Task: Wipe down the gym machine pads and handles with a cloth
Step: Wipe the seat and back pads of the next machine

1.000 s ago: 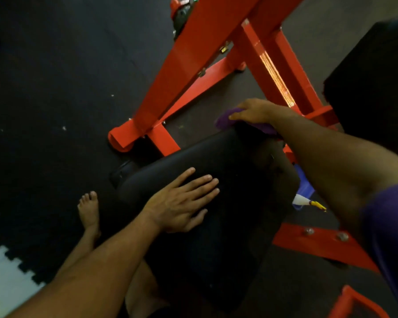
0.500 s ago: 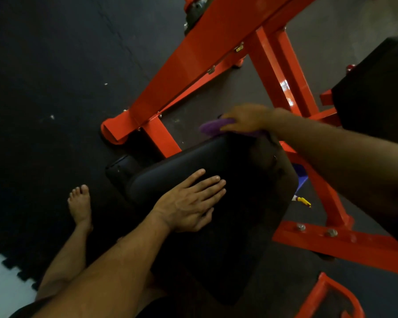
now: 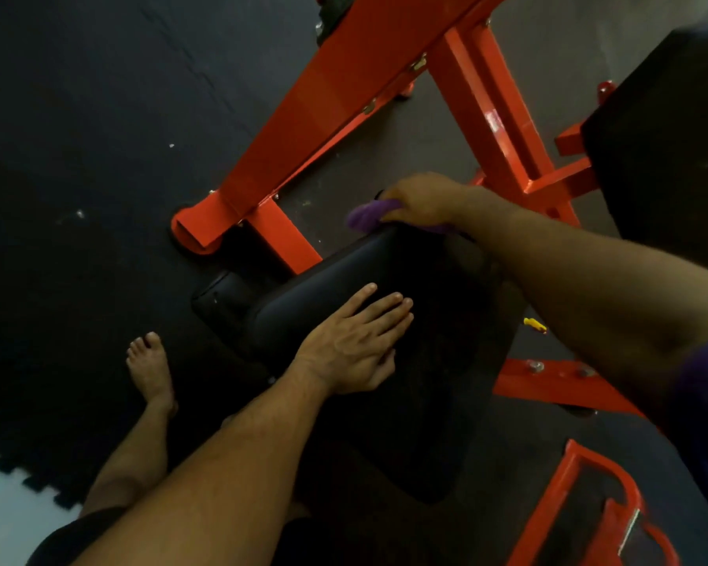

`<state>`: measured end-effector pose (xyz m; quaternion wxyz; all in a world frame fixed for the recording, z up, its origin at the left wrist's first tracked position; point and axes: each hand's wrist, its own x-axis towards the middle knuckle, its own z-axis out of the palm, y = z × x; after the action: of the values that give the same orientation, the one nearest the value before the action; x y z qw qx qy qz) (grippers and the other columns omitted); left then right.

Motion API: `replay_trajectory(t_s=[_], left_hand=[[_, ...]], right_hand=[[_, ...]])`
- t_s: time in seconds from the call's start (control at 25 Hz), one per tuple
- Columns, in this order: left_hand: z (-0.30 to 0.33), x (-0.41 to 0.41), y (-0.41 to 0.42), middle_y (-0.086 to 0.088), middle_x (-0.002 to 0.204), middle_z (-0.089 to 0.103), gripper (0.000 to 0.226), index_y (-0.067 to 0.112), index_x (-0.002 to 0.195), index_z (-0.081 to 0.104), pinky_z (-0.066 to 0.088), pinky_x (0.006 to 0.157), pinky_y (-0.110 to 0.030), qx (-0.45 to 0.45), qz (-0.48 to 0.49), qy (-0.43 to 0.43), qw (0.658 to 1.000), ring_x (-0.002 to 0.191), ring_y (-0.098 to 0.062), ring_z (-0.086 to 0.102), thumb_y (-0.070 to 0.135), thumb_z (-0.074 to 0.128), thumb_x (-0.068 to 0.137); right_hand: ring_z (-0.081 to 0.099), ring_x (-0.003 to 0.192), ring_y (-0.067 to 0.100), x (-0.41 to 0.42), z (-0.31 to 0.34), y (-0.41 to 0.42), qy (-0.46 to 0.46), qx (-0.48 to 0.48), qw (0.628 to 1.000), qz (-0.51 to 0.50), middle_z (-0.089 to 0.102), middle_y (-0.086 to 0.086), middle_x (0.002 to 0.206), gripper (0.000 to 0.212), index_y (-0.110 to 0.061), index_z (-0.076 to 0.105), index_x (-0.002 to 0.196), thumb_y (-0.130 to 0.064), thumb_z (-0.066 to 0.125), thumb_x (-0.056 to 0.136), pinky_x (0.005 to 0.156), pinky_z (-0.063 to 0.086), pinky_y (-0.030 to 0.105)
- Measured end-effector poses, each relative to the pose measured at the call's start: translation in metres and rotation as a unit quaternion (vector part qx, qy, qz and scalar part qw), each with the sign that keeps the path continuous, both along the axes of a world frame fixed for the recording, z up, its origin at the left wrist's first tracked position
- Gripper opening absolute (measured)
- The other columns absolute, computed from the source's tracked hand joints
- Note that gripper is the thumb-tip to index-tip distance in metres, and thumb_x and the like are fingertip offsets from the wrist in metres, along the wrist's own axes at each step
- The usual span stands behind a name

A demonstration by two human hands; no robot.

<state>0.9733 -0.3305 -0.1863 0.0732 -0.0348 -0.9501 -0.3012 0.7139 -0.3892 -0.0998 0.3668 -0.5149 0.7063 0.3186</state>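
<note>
1. My right hand (image 3: 424, 198) is closed around a crumpled purple cloth (image 3: 368, 216), pressing it on the far edge of the black padded seat (image 3: 344, 271)
2. My left hand (image 3: 354, 341) lies flat and open on this seat, holding nothing
3. The orange steel frame (image 3: 323, 112) stands just behind the seat

Right hand (image 3: 424, 198), purple cloth (image 3: 368, 214) on pad (image 3: 405, 381)

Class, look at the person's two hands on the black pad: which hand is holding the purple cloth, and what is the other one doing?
The right hand, at the far edge of the black pad, grips the purple cloth. The left hand holds nothing; it lies flat, fingers spread, on the pad's top.
</note>
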Motion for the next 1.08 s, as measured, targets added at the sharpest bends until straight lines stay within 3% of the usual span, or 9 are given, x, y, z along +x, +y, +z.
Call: replay_trajectory(t_s=[0.16,0.28,0.36,0.48,0.68,0.88,0.96,1.04,1.08], left_hand=[[0.034,-0.01,-0.029,-0.002,0.17,0.025,0.078,0.016,0.159,0.036,-0.007,0.128,-0.042,-0.001,-0.109,-0.148,0.983,0.158,-0.015,0.015,0.052,0.048,0.091],[0.071,-0.019,-0.065,-0.004,0.173,0.005,0.083,0.014,0.164,0.018,-0.007,0.126,-0.038,-0.067,-0.238,-0.269,0.931,0.159,-0.017,0.0,0.049,0.052,0.098],[0.101,-0.026,-0.084,-0.005,0.173,0.008,0.08,0.014,0.164,0.019,-0.001,0.127,-0.038,-0.077,-0.253,-0.284,0.922,0.159,-0.018,0.004,0.045,0.054,0.099],[0.14,-0.041,-0.11,-0.005,0.173,0.008,0.079,0.017,0.164,0.016,0.005,0.127,-0.04,-0.121,-0.299,-0.273,0.907,0.159,-0.02,0.009,0.039,0.056,0.1],[0.186,-0.086,-0.147,-0.002,0.173,0.012,0.074,0.021,0.165,0.02,0.009,0.126,-0.038,-0.205,-0.358,-0.265,0.872,0.157,-0.02,0.017,0.039,0.056,0.103],[0.194,-0.12,-0.187,-0.002,0.167,0.031,0.067,0.023,0.161,0.031,0.023,0.124,-0.04,-0.226,-0.434,-0.246,0.837,0.15,-0.027,0.036,0.039,0.055,0.1],[0.192,-0.139,-0.217,-0.003,0.164,0.036,0.065,0.02,0.159,0.034,0.026,0.123,-0.042,-0.265,-0.491,-0.248,0.792,0.147,-0.029,0.04,0.039,0.055,0.1],[0.193,-0.161,-0.246,-0.003,0.165,0.034,0.069,0.019,0.159,0.033,0.022,0.123,-0.039,-0.304,-0.535,-0.243,0.75,0.148,-0.026,0.038,0.045,0.053,0.099],[0.197,-0.17,-0.256,-0.002,0.166,0.033,0.075,0.02,0.159,0.033,0.021,0.123,-0.037,-0.318,-0.545,-0.241,0.738,0.149,-0.024,0.038,0.052,0.049,0.094]], right_hand=[[0.066,0.103,0.031,0.042,0.039,-0.005,-0.079,-0.071,0.992,-0.066,0.071,0.012,0.113,0.029,-0.013,0.068,0.113,-0.036,0.063,0.096,0.084,0.047,0.036],[0.066,0.105,0.03,0.067,0.101,0.036,-0.096,-0.231,0.94,-0.233,0.071,0.011,0.114,0.029,-0.01,0.068,0.113,-0.032,0.064,0.095,0.088,0.049,0.038],[0.065,0.108,0.022,0.097,0.135,0.091,-0.065,-0.334,0.857,-0.387,0.071,0.005,0.117,0.035,-0.013,0.069,0.115,-0.037,0.06,0.091,0.093,0.049,0.034],[0.06,0.122,0.014,0.145,0.154,0.165,-0.035,-0.404,0.731,-0.548,0.067,0.0,0.129,0.04,-0.012,0.067,0.128,-0.027,0.064,0.091,0.103,0.041,0.02],[0.054,0.123,0.008,0.204,0.158,0.209,0.01,-0.423,0.608,-0.672,0.059,-0.008,0.127,0.039,-0.01,0.065,0.132,-0.011,0.07,0.093,0.094,0.028,-0.002],[0.056,0.125,0.015,0.258,0.158,0.178,0.054,-0.375,0.462,-0.802,0.062,0.002,0.132,0.049,-0.01,0.059,0.139,-0.028,0.068,0.095,0.097,0.033,0.015],[0.058,0.127,0.022,0.28,0.153,0.141,0.093,-0.383,0.388,-0.833,0.064,0.007,0.133,0.059,-0.008,0.06,0.138,-0.042,0.07,0.091,0.098,0.035,0.019],[0.059,0.123,0.019,0.298,0.146,0.099,0.135,-0.406,0.304,-0.851,0.066,0.004,0.128,0.084,-0.009,0.063,0.134,-0.072,0.062,0.08,0.1,0.036,0.021],[0.059,0.123,0.018,0.302,0.144,0.081,0.14,-0.409,0.274,-0.859,0.066,0.003,0.128,0.085,-0.009,0.064,0.133,-0.075,0.06,0.079,0.101,0.038,0.022]])
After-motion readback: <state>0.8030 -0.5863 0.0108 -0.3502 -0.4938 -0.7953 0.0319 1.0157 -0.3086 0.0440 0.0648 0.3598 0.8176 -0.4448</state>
